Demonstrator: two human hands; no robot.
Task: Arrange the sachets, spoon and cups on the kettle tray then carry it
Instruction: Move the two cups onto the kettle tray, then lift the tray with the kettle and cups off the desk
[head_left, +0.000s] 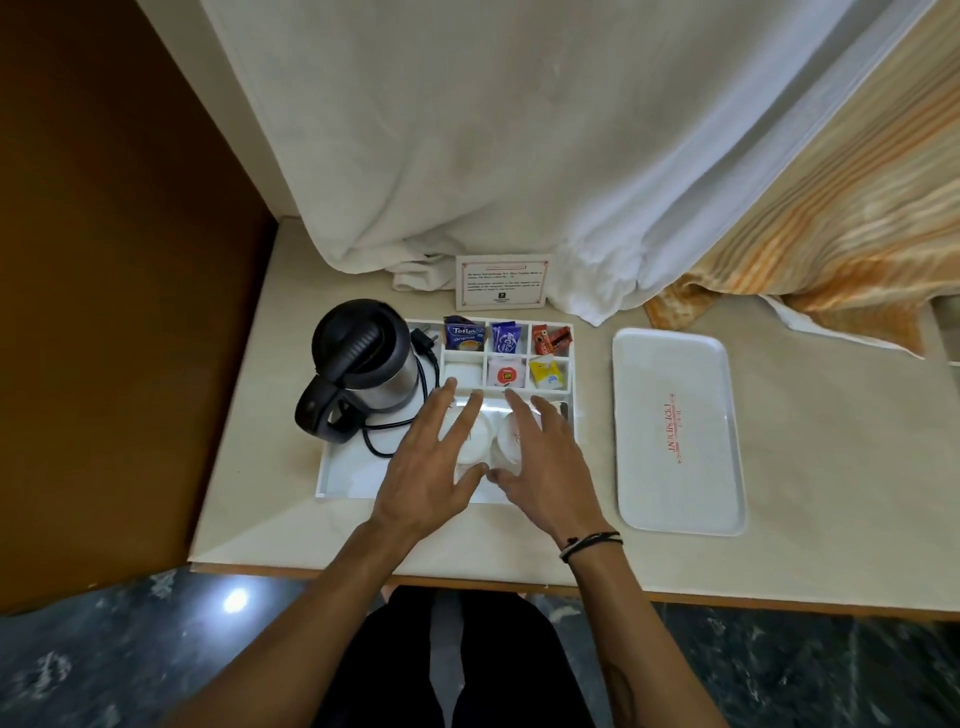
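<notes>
A white kettle tray (332, 478) lies on the beige counter, with a black and steel kettle (363, 364) in its left part. Its back compartments hold sachets: a blue tea sachet (464, 335), a purple one (505, 338), red sticks (550, 338), a white-and-red one (505, 375) and a yellow one (545, 373). Two white cups (480, 441) sit upside down side by side in the front right part. My left hand (436, 462) and my right hand (540, 467) hover over the cups with fingers spread, holding nothing. I cannot make out the spoon.
A second, flat white tray (675, 431) with red lettering lies to the right on the counter. A printed card (501, 280) stands behind the kettle tray. White sheets (519, 156) and an orange striped cover (831, 234) hang at the back. A brown panel stands at the left.
</notes>
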